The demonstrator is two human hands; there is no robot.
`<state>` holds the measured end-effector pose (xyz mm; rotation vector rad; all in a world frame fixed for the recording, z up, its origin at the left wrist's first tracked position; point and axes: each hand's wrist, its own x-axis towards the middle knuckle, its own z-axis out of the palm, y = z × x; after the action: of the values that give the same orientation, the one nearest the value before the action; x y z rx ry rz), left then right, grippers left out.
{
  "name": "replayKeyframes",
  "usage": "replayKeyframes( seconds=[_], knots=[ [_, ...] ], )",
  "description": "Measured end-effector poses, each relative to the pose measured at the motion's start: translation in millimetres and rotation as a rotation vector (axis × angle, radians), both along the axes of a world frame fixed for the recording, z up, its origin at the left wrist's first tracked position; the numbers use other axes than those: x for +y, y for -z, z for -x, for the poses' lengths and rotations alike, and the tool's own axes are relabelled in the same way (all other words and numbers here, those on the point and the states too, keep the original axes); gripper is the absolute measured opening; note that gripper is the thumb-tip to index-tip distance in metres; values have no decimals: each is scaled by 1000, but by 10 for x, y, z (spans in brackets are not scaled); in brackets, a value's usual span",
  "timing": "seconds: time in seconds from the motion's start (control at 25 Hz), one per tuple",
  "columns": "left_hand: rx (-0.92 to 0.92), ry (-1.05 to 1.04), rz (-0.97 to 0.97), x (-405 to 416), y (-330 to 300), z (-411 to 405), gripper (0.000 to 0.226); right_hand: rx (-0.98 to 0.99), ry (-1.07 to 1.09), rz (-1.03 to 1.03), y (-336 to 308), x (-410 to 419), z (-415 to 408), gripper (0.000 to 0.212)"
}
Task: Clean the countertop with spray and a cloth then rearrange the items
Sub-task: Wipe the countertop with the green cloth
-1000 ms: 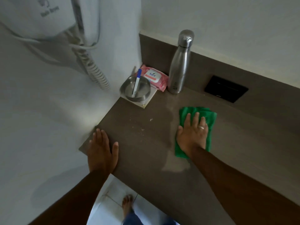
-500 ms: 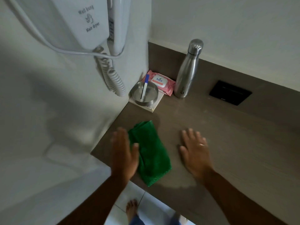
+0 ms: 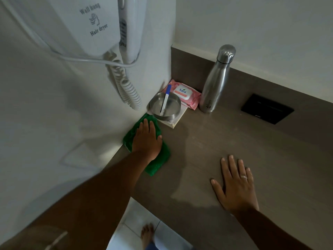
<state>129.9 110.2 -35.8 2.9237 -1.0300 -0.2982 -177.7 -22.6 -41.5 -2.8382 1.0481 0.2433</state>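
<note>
A green cloth [image 3: 159, 164] lies at the left end of the brown countertop [image 3: 234, 139], against the wall. My left hand [image 3: 146, 141] presses flat on top of it, fingers pointing toward the corner, and covers most of its middle. My right hand [image 3: 236, 184] rests flat on the bare countertop to the right, fingers spread, holding nothing, with a ring on one finger. No spray bottle is in view.
In the back corner a steel bowl [image 3: 173, 113] holding a blue-capped pen [image 3: 164, 100] sits on a pale pad [image 3: 175, 121]. Behind it lies a pink wipes pack [image 3: 183, 92], with a steel bottle [image 3: 214, 87] upright beside it. A black wall plate [image 3: 267, 109] is further right. A wall hair dryer [image 3: 93, 24] and its coiled cord [image 3: 128, 89] hang above.
The cloth passed from under my right hand to my left, which has pushed it up toward the corner near the bowl. My right hand now lies flat on the bare counter.
</note>
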Motion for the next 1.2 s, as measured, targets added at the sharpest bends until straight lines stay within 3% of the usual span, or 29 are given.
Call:
replayKeyframes(
  seconds=[0.12, 0.28, 0.36, 0.44, 0.56, 0.68, 0.84, 1.0, 1.08, 1.2],
  knots=[
    [9, 42, 29, 0, -7, 34, 68, -13, -3, -2, 11, 9, -19, 81],
    [54, 360, 83, 468, 16, 821, 66, -9, -7, -11, -1, -4, 4, 82],
    [100, 465, 90, 580, 42, 846, 70, -13, -16, -14, 12, -1, 14, 82],
    [57, 419, 65, 507, 39, 614, 78, -24, -25, -20, 26, -14, 20, 82],
    [37, 120, 37, 242, -16, 180, 83, -41, -11, -3, 46, -9, 25, 81],
    [0, -10, 22, 136, -1, 291, 80, -50, -17, -13, 36, -7, 22, 79],
    [22, 334, 51, 284, 95, 1318, 73, -58, -26, -28, -13, 0, 24, 74],
    [55, 642, 35, 82, 50, 1240, 69, -114, -14, -77, 0, -10, 53, 74],
    [40, 638, 57, -318, 7, 1152, 68, -148, 2, -98, -11, -19, 58, 82],
    [50, 454, 85, -882, -18, 1260, 66, -161, 2, -94, 10, -7, 82, 84]
  ],
)
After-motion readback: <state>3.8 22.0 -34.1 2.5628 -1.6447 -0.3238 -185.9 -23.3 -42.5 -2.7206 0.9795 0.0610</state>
